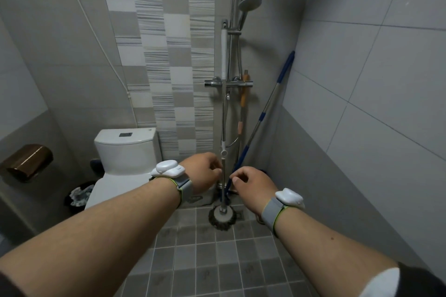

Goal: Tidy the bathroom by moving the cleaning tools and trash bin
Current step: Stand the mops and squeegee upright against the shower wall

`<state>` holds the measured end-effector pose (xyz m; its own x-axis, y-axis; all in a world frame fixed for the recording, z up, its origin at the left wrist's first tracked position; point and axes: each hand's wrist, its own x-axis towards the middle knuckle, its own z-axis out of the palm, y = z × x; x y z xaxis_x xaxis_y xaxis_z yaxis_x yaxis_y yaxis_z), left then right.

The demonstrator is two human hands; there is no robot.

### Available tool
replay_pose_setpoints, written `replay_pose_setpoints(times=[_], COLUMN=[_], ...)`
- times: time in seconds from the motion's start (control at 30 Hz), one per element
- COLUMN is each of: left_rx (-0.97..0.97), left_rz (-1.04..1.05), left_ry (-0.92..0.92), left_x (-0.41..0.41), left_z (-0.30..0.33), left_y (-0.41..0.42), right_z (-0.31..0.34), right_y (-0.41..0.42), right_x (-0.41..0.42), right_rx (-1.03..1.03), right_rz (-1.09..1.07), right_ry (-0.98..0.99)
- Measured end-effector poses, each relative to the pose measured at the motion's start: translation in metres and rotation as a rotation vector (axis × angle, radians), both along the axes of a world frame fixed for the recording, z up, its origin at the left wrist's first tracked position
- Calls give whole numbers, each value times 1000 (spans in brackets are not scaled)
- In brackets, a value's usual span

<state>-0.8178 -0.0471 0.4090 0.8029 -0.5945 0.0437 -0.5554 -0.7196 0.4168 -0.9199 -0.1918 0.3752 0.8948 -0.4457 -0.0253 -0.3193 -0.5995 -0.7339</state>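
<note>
**Mia:** Walls on every side are grey tile, right? What is far left?

**Ben:** Yes. A brown paper holder [29, 161] sticks out of the left wall. Below it, on the floor, sits a dark trash bin [79, 196] with crumpled paper inside, just beside the white toilet [128, 149].

**Mia:** And the floor?

**Ben:** Small dark grey square tiles [205, 260]. Behind the toilet the far wall has a checked strip of striped tiles [169, 55].

**Mia:** Where are the hands?

**Ben:** Both reach out over the floor, each with a white gadget strapped on the wrist. The left hand [205, 171] has curled fingers right at the thin silver pole of a long brush [223, 217]. I cannot tell if they squeeze it. The brush stands up straight, its round bristly head on the floor by the drain.

**Mia:** The other one?

**Ben:** The right hand [253, 183] has loosely curled fingers, just right of the pole, holding nothing I can see.

**Mia:** What is far right?

**Ben:** A shower head [251, 2] up high, an orange-handled tool [244, 96] at the tap, and a blue and silver mop [268, 103] leaning in the corner.
</note>
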Motion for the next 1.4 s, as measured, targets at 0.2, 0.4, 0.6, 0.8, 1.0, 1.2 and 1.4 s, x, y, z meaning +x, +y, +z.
replay_pose_setpoints(times=[0.2, 0.4, 0.6, 0.8, 1.0, 1.2, 1.4], left_rx=[-26, -74, -104, -60, -67, -76, -63], left_rz=[-1, -25, -39, -31, 19, 128, 192], left_ry=[37, 87, 88, 101, 109, 161, 165], left_x=[64, 140, 194, 246, 310, 367, 432], left_z=[1, -2, -8, -17, -25, -29, -37], left_y=[-7, -21, -57, -123, -211, -251, -262], right_z=[9, 17, 7, -5, -11, -13, -10], right_y=[-14, -27, -56, -114, -188, -237, -258], right_x=[59, 128, 174, 238, 324, 397, 462], right_rx=[-24, 10, 48, 100, 144, 116, 109], right_rz=[-20, -82, -105, -159, -92, -24, 37], right_ry=[-1, -46, -54, -77, -97, -49, 0])
